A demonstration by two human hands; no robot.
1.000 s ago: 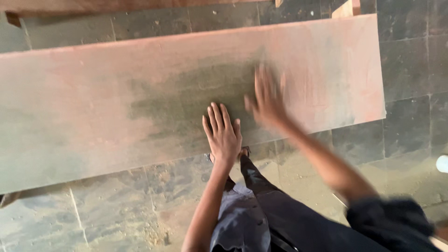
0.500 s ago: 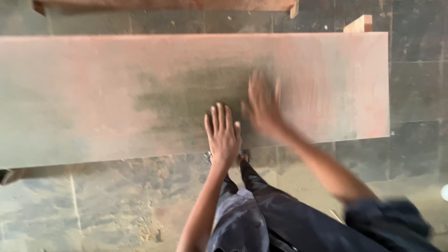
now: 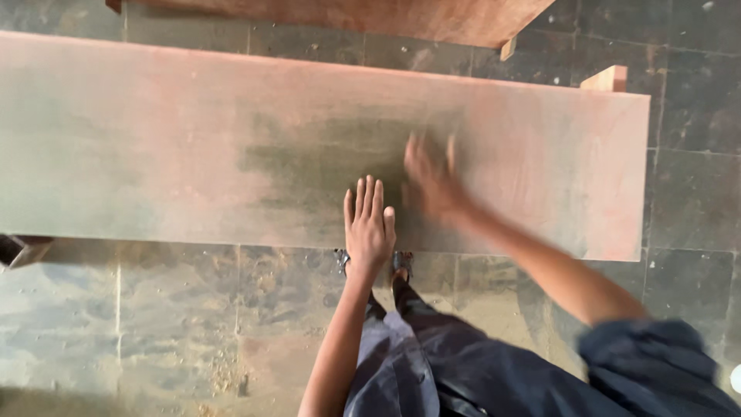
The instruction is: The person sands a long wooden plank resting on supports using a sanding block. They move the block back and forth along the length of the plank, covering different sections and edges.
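A long reddish wooden board [image 3: 154,154] lies flat across the view, with a darker greenish-grey patch at its middle. My left hand [image 3: 369,224] rests flat on the board near its front edge, fingers together and pointing away from me. My right hand [image 3: 432,179] is just to the right of it, blurred with motion, palm down on the dark patch; whether anything is under the palm cannot be made out. My dark blue sleeve [image 3: 648,363] and trousers [image 3: 432,363] fill the lower right.
Dark stone floor tiles [image 3: 154,324] lie below and around the board. Another reddish wooden panel [image 3: 370,17] lies at the top edge, and a small wooden block end [image 3: 606,77] sticks up behind the board at the right.
My right hand has kept sliding over the dark patch, blurred throughout. My left hand has stayed pressed flat. The camera has shifted, so the board now looks more level.
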